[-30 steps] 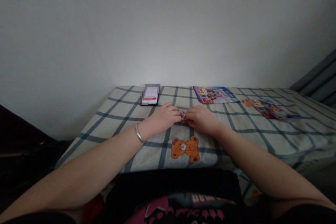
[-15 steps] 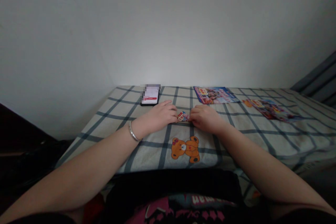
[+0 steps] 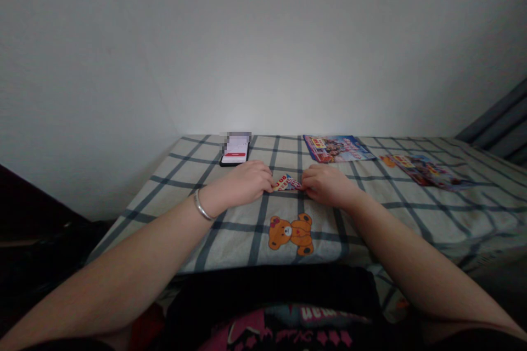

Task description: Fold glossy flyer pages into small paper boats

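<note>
Both hands out over the checked cloth (image 3: 230, 241), level with each other. Between them, a small printed paper (image 3: 288, 182), apparently folded; from where I stand I can't count the layers.

Left hand (image 3: 249, 184): thumb and fingers pinching the paper's left end. Right hand (image 3: 328, 184): pinching the opposite end, fingers curled over so the contact itself is partly hidden.

Main relation: paper lies directly in the gap, its long axis running across from one grip to the other. Seen from the left hand it extends rightward; from the right hand, leftward. Neither hand is nearer; each touches an end. Far edge rises to a blunt peak, near edge roughly straight. Whether it rests on the cloth or is lifted slightly, cannot tell.

Around the grip: phone (image 3: 235, 152) just beyond the left hand, screen lit. One flyer (image 3: 340, 149) beyond the right hand, toward the wall (image 3: 263, 55); a second flyer (image 3: 432, 173) farther out to that hand's right, lying flat. Printed bear (image 3: 291, 233) on the near side of the paper, toward the person's body.
</note>
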A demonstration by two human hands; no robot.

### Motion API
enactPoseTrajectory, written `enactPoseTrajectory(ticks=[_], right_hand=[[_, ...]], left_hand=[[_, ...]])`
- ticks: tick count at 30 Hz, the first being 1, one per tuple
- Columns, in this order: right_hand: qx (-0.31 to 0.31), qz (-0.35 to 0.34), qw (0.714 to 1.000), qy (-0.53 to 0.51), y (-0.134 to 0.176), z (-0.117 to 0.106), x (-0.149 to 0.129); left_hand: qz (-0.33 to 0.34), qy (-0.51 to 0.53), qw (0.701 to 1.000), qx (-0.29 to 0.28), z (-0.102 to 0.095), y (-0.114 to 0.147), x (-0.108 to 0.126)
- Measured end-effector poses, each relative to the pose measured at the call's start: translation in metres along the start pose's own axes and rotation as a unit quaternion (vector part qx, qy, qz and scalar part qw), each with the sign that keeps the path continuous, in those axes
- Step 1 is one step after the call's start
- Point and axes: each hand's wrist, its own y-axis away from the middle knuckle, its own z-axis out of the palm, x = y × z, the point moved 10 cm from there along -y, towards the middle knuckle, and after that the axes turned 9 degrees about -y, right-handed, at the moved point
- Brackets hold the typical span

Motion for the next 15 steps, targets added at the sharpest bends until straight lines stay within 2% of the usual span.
enactPoseTrajectory(ticks=[9, 15], right_hand=[[-0.009, 0.020, 1.000, -0.012, 0.0027, -0.0039, 0.0057], [-0.001, 0.020, 1.000, -0.020, 0.0023, -0.0043, 0.0062]], left_hand=[[-0.007, 0.017, 1.000, -0.009, 0.0014, 0.0006, 0.0002], [-0.032, 0.020, 0.999, -0.037, 0.0034, -0.0003, -0.0001]])
